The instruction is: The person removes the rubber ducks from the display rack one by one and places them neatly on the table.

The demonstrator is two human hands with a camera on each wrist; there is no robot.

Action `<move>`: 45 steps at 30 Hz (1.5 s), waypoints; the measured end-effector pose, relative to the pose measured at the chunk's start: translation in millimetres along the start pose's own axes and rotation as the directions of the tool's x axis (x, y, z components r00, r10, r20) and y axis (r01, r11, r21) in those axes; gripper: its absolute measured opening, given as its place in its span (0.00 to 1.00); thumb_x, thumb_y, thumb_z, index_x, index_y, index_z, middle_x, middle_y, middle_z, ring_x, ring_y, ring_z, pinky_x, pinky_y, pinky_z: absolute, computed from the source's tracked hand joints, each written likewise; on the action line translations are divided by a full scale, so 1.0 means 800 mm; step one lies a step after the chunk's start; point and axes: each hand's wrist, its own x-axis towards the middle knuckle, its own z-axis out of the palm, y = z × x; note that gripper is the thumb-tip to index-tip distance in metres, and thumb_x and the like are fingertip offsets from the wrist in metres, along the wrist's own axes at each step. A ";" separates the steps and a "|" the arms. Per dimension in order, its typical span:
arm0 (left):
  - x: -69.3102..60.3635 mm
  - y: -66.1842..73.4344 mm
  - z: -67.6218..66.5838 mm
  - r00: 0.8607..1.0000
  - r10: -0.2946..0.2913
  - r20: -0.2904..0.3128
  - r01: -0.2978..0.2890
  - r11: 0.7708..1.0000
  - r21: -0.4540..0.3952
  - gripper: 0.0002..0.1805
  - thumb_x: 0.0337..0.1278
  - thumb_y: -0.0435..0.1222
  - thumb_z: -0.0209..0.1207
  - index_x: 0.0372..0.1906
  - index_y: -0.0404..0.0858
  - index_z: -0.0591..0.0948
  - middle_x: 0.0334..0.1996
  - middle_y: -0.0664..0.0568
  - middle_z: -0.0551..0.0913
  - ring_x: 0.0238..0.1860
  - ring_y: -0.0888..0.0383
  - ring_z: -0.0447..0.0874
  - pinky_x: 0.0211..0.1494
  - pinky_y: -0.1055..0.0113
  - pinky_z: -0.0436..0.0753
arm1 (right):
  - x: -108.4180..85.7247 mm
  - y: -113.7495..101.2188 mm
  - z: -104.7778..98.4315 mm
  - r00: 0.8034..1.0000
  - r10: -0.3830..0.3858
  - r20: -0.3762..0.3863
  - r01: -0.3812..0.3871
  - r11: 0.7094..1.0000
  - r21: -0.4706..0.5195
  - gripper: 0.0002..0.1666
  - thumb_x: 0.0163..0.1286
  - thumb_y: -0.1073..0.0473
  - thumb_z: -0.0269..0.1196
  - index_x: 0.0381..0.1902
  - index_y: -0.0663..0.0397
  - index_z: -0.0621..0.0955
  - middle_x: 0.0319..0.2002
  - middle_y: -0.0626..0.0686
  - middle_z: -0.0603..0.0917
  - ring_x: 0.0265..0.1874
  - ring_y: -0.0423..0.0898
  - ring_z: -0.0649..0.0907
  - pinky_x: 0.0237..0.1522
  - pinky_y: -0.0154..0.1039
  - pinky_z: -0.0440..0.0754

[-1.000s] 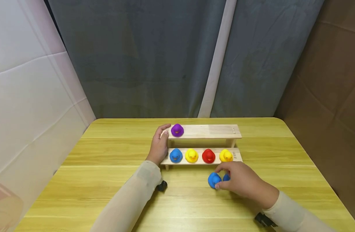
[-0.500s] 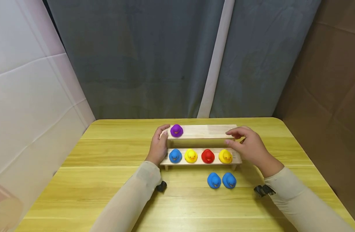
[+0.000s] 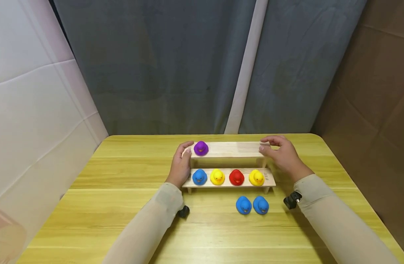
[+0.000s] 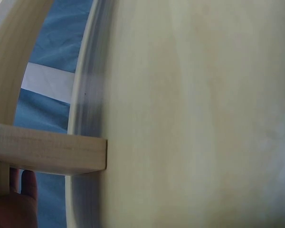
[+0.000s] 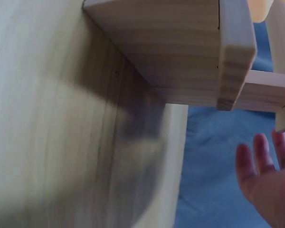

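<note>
A two-tier wooden rack (image 3: pixel 234 149) stands on the table. My left hand (image 3: pixel 180 165) holds the left end of its upper tier, beside a purple rubber duck (image 3: pixel 201 148). At the opposite end, my right hand (image 3: pixel 283 156) has its thumb and fingers about the upper board. On the lower tier sit a blue duck (image 3: pixel 199 177), a yellow duck (image 3: pixel 217 177), a red duck (image 3: pixel 236 177) and another yellow duck (image 3: pixel 256 177). The right wrist view shows the right fingers (image 5: pixel 261 152) close to the board's corner; the left wrist view shows fingertips behind the wood.
Two blue rubber ducks (image 3: pixel 243 205) lie side by side on the table in front of the rack's right half. The wood-grain table (image 3: pixel 122 216) extends around it. A dark grey curtain (image 3: pixel 162 73) hangs behind the table's far edge.
My right hand has let go of a blue duck beside another one in front of the rack, then moved up to the upper tier's right end. The left hand has stayed put.
</note>
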 end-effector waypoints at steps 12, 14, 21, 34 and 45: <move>0.001 -0.001 0.000 1.000 0.006 -0.004 -0.006 1.000 -0.007 0.21 0.82 0.39 0.44 0.70 0.42 0.76 0.73 0.45 0.74 0.78 0.47 0.65 0.83 0.45 0.57 | 0.015 0.012 0.019 0.986 0.048 0.161 -0.085 0.970 0.228 0.27 0.80 0.58 0.62 0.69 0.67 0.76 0.75 0.64 0.71 0.73 0.59 0.70 0.79 0.56 0.64; 0.002 0.000 0.001 1.000 0.006 0.000 -0.006 1.000 -0.014 0.21 0.82 0.39 0.44 0.70 0.41 0.76 0.73 0.44 0.74 0.78 0.46 0.65 0.83 0.45 0.57 | 0.016 0.014 0.019 0.981 0.073 0.179 -0.117 0.961 0.249 0.28 0.80 0.57 0.61 0.71 0.66 0.75 0.76 0.63 0.70 0.71 0.59 0.72 0.78 0.57 0.65; 0.002 0.001 0.003 1.000 -0.009 -0.004 0.009 1.000 0.000 0.21 0.82 0.40 0.44 0.70 0.43 0.76 0.73 0.46 0.74 0.79 0.47 0.64 0.83 0.44 0.56 | 0.018 0.020 0.016 0.966 0.105 0.238 -0.171 0.947 0.273 0.30 0.82 0.54 0.59 0.75 0.62 0.71 0.78 0.63 0.66 0.70 0.61 0.72 0.79 0.61 0.62; 0.007 0.001 0.006 1.000 -0.004 -0.001 0.004 1.000 -0.009 0.21 0.82 0.39 0.44 0.69 0.42 0.76 0.73 0.45 0.74 0.78 0.47 0.65 0.83 0.45 0.57 | 0.017 0.020 0.015 0.968 0.101 0.230 -0.162 0.951 0.264 0.30 0.83 0.53 0.57 0.75 0.62 0.70 0.79 0.62 0.64 0.69 0.61 0.72 0.79 0.60 0.63; 0.009 0.008 -0.003 1.000 0.006 -0.005 -0.006 0.999 0.048 0.21 0.83 0.41 0.44 0.70 0.42 0.76 0.73 0.44 0.74 0.78 0.47 0.64 0.83 0.45 0.58 | 0.024 0.016 0.021 0.972 0.084 0.219 -0.146 0.949 0.280 0.30 0.82 0.54 0.59 0.74 0.62 0.71 0.80 0.61 0.62 0.73 0.62 0.69 0.80 0.59 0.61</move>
